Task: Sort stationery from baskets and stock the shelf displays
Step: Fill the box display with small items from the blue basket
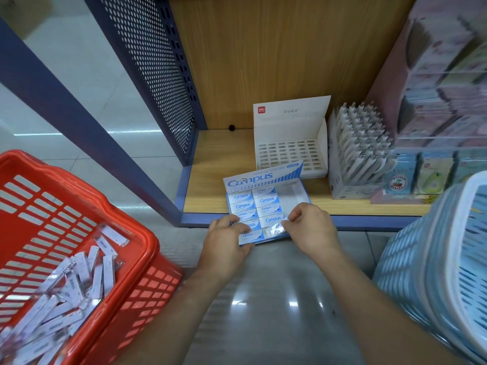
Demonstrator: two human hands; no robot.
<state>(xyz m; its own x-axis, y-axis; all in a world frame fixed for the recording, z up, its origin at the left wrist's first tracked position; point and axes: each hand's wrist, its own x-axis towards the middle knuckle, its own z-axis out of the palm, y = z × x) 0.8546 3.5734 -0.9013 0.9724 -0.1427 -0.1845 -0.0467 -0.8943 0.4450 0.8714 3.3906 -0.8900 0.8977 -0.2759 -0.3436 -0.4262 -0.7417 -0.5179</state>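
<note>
The left hand (226, 241) grips the front corner of the Campus box (263, 180), thumb on top. The right hand (311, 227) pinches what looks like a wrapped eraser (275, 229) in the box's front row. The box overhangs the shelf (210, 185) edge, between a red basket (105, 202) and a blue basket (434, 259).

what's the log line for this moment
step: restock | left hand: grips Campus box front corner | right hand: pinches wrapped eraser at box front | box: on shelf edge
</note>
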